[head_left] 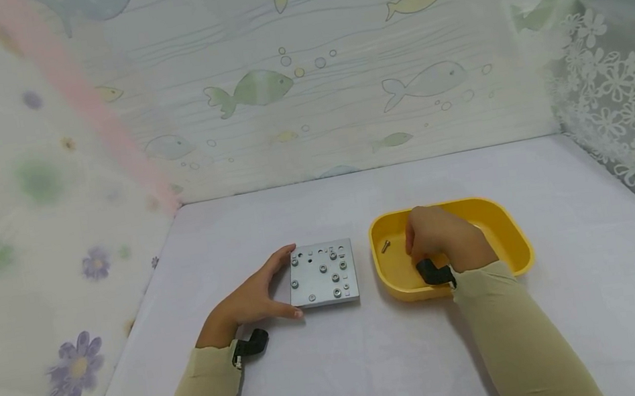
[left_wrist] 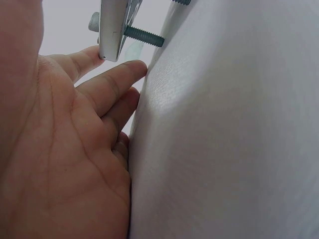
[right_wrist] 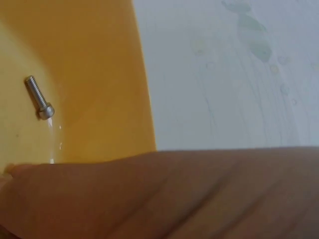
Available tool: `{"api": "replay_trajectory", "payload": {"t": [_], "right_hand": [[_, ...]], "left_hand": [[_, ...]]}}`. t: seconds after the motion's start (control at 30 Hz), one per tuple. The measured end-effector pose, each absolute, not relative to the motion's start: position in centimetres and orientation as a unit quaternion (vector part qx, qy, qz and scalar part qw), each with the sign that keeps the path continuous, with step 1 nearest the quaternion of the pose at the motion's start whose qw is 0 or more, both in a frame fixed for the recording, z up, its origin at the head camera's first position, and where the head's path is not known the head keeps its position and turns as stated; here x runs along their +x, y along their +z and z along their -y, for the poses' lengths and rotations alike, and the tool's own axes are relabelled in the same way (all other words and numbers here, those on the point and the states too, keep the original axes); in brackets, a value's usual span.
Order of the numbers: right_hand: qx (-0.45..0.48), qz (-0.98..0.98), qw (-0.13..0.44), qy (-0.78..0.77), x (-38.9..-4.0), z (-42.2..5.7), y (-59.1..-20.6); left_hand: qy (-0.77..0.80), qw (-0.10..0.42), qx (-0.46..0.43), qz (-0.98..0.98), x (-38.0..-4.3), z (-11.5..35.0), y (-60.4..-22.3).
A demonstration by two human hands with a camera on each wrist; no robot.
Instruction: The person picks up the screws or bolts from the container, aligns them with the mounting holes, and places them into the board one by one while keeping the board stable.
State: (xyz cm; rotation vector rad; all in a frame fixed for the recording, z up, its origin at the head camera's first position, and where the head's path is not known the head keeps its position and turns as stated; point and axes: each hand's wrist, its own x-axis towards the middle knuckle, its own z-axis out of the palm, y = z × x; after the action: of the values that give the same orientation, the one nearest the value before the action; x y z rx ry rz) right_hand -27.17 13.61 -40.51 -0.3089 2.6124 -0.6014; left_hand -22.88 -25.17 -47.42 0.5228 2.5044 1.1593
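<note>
- A flat metal plate (head_left: 316,283) is found on the desk (head_left: 344,384), with the yellow tray (head_left: 518,244) set near it at 3 o'clock.
- The plate is touched from 9 o'clock by the left hand (head_left: 258,295). Its thumb and fingers are spread, with the thumb by the 7 o'clock corner and a fingertip against the edge at 11 o'clock. How hard it is pressed cannot be told.
- The right hand (head_left: 438,235) is dipped into the tray, with its fingers bent down. Its fingertips are hidden, so it cannot be told whether anything is pinched.
- The plate looks hard and stiff, likely a bit heavy for its size, and not easily broken. Its smooth face may be slippery, so it is best held by two opposite edges.
- Screws (head_left: 323,269) are set in the plate. Below it, a long threaded end (left_wrist: 144,36) is seen poking out, so wobbling is possible when the plate is pushed, and it is best kept steady from the side.
- A loose screw (head_left: 386,246) lies in the tray, at 9 o'clock from the right hand. It is probably light, hard and quick to roll. It is best pinched by its round head, so that the thread is left free.
</note>
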Motion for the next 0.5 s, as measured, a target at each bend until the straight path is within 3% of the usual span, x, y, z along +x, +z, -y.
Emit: {"api": "replay_trajectory", "payload": {"t": [0.5], "right_hand": [[-0.118, -0.935, 0.227, -0.246, -26.9, -13.5, -39.4]], "left_hand": [[0.405, 0.166, 0.179, -0.881, -22.9, 25.2, -47.5]]}}
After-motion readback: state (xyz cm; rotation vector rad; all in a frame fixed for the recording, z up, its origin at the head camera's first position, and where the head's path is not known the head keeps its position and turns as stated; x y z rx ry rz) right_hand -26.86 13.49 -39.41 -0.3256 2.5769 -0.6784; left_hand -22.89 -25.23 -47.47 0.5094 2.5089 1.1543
